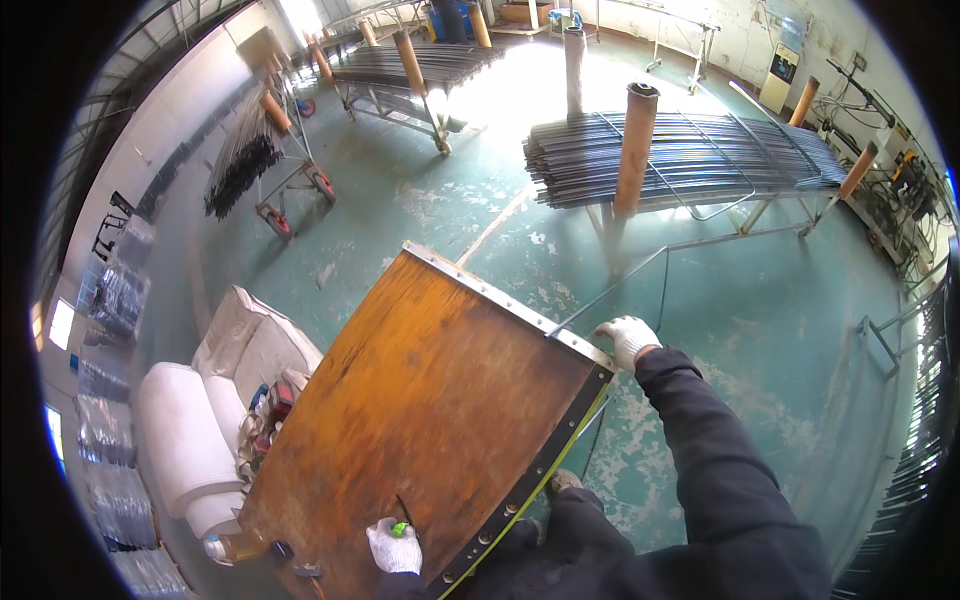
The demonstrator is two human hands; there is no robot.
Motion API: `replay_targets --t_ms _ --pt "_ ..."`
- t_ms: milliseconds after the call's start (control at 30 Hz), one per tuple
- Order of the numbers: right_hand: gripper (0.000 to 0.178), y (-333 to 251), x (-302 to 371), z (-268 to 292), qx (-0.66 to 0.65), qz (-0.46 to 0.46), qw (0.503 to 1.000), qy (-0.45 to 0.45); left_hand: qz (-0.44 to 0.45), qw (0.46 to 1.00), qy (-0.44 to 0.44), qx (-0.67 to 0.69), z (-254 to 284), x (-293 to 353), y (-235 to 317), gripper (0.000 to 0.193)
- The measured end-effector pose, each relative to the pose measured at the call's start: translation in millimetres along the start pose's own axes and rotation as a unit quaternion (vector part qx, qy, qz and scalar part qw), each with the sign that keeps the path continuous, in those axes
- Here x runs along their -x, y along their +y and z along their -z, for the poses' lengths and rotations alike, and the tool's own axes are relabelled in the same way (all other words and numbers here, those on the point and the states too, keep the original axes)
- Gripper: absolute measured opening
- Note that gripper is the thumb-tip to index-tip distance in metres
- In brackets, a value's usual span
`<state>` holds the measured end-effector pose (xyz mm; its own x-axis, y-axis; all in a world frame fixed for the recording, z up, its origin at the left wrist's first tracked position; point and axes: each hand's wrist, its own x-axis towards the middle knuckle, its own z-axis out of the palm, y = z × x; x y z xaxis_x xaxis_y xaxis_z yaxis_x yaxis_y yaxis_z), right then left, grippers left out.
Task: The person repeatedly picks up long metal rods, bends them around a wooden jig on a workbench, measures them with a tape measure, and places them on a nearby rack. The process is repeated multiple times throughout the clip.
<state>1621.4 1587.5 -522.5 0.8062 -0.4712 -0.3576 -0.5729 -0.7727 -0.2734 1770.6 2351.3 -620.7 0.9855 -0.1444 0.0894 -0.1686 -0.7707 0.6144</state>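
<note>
Gloved hands over a brown table (440, 385) — two things in play.
At lower centre I see the left hand (394, 550) pinching a green tool (400, 528); right of centre, the right hand (628, 342) curls near the bent rod (602, 296) — gripping or not, I cannot tell.

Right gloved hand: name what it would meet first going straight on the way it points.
The right hand would probably meet the thin dark rod slanting across ahead of it; depth is unclear, so it might pass above or below.
</note>
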Motion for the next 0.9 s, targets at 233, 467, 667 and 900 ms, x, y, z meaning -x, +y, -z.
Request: replay_targets --t_ms 233,467,667,900 --pt "0.073 -35.1 -46.7 -0.1 -0.178 0.074 0.936 0.293 -0.064 0.951 -0.064 -0.295 10.9 12.0 175.3 0.029" --pt "0.079 -50.9 -54.9 -6.5 -0.308 0.053 0.950 0.012 -0.001 0.966 -0.003 -0.258 -11.0 15.7 164.8 0.033" --pt "0.052 86.2 41.0 -127.4 -0.520 -0.296 0.737 0.315 -0.206 0.954 -0.046 -0.211 -81.9 -24.3 243.5 0.038" --pt "0.046 74.0 116.6 -419.1 -0.523 -0.448 0.722 0.057 -0.417 0.893 -0.033 -0.164 -208.9 -75.5 362.6 0.031"
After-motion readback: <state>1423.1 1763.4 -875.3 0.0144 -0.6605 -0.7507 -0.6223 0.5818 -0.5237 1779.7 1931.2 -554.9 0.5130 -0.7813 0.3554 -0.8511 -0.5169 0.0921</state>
